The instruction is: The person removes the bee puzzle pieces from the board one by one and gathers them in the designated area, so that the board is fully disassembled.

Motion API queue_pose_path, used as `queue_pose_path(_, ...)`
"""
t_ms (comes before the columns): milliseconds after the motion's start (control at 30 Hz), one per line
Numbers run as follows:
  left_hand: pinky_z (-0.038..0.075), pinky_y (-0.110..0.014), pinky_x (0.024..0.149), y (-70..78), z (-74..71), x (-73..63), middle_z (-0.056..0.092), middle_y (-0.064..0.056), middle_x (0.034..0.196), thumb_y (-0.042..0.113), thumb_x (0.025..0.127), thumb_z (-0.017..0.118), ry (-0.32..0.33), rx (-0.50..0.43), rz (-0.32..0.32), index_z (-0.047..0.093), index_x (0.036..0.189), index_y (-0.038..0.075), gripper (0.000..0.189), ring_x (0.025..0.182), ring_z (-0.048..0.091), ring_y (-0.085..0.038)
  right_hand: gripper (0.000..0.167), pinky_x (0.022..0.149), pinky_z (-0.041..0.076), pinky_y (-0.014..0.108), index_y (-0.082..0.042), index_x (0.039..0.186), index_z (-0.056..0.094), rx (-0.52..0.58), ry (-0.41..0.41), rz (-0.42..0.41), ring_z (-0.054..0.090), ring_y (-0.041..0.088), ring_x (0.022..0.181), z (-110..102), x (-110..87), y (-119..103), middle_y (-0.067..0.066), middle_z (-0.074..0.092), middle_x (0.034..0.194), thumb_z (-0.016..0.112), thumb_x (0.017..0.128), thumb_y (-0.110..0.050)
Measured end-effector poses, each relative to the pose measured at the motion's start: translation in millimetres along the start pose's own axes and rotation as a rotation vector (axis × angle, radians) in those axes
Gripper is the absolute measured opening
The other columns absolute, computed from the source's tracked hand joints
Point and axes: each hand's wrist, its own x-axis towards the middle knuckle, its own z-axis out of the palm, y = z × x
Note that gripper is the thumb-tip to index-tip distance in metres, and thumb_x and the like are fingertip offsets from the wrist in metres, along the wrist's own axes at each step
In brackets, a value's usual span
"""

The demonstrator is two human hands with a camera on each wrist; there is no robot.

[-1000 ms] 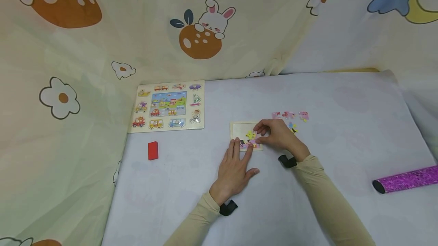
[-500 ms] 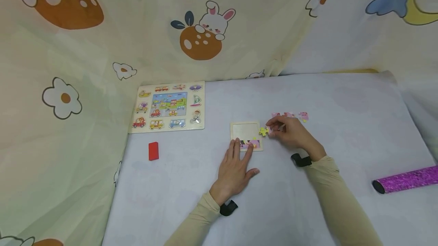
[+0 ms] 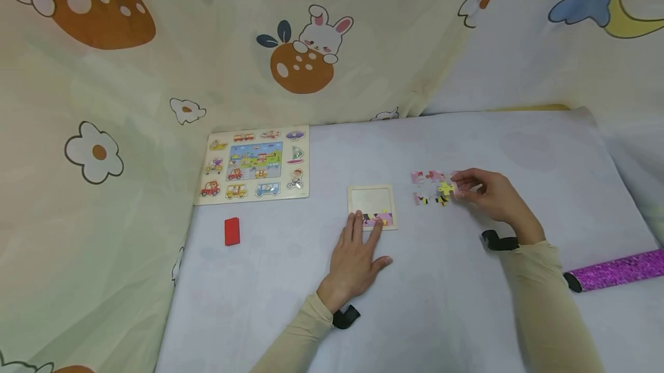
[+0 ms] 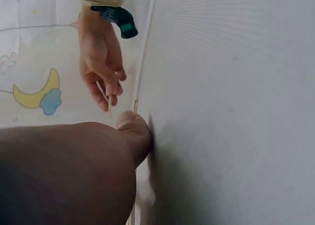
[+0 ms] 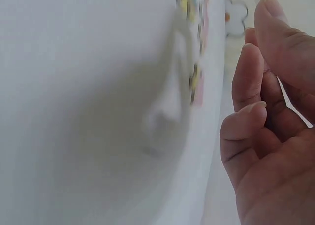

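My left hand (image 3: 354, 260) lies with straight fingers over the lower edge of a small wooden puzzle tray (image 3: 395, 206). A row of pink and yellow puzzle pieces (image 3: 384, 218) fills the tray's bottom, partly covered by those fingers. To the right of the tray, my right hand (image 3: 490, 195) pinches a yellow puzzle piece (image 3: 445, 188) between thumb and fingertips. The left wrist view shows this piece edge-on as a thin strip (image 4: 110, 101), raised in the fingers. Several loose pink puzzle pieces (image 3: 434, 176) lie on the table around and below the held one.
A larger board with vehicle pictures (image 3: 301, 189) lies at the back left. In front of it is a red block (image 3: 232, 231). A glittery purple tube (image 3: 617, 271) lies at the right edge. A printed curtain (image 3: 218, 61) hangs behind the white table (image 3: 290, 281).
My right hand has lifted the yellow puzzle piece out of the tray and carried it right, over the loose pieces. My left hand has stayed on the tray.
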Motion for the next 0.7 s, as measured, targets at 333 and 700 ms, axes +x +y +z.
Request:
queue_pose_path(333, 0.029, -0.048, 0.129, 2.6, 2.3, -0.9, 0.015, -0.030, 0.173, 0.061, 0.106, 0.051, 0.024, 0.005, -0.004, 0.033, 0.168, 0.021, 0.076, 0.163, 0.016, -0.044, 0.030, 0.075, 0.046, 0.010, -0.005, 0.124, 0.072, -0.019, -0.006, 0.065, 0.060, 0.003, 0.087, -10.1, -10.7, 30.2, 0.013, 0.074, 0.105, 0.080, 0.096, -0.011)
queue_pose_path(700, 0.032, -0.050, 0.127, 3.0, -2.1, -2.1, 0.015, -0.030, 0.172, 0.055, 0.104, 0.058, 0.065, -0.100, -0.039, 0.041, 0.165, 0.027, 0.069, 0.161, 0.019, -0.046, 0.030, 0.074, 0.045, 0.014, -0.006, 0.123, 0.074, -0.057, -0.040, 0.089, 0.061, 0.010, 0.087, -8.0, -8.1, 37.8, 0.012, 0.075, 0.103, 0.082, 0.094, -0.013)
